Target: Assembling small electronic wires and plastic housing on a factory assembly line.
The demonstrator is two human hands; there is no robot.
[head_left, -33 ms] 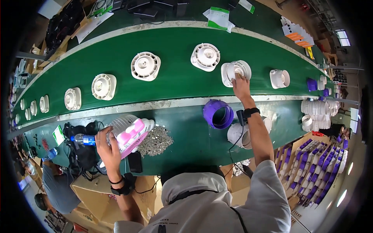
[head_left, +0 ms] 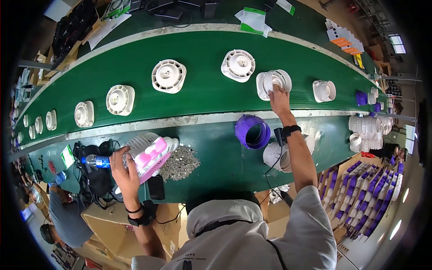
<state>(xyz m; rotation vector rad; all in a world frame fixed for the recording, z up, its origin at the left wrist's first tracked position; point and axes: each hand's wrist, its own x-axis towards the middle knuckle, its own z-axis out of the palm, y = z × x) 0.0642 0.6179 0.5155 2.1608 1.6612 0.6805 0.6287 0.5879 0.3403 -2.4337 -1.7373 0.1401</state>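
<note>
The right hand reaches into a white cylindrical housing on the green conveyor belt; its fingertips sit at the round opening; from where I stand, I cannot tell whether they pinch the part or only touch it. A finned round housing lies to the left of that part; an open-topped white housing lies to its right; both rest on the belt, apart from it.

The left hand is at a pink-and-white plastic item on the bench; thumb and fingers are parted; its grip cannot be determined. A heap of small metal parts lies just right of this item; a blue-labelled bottle lies left of the fingers; a purple ring-shaped housing stands on the bench, below the belt's near edge.
</note>
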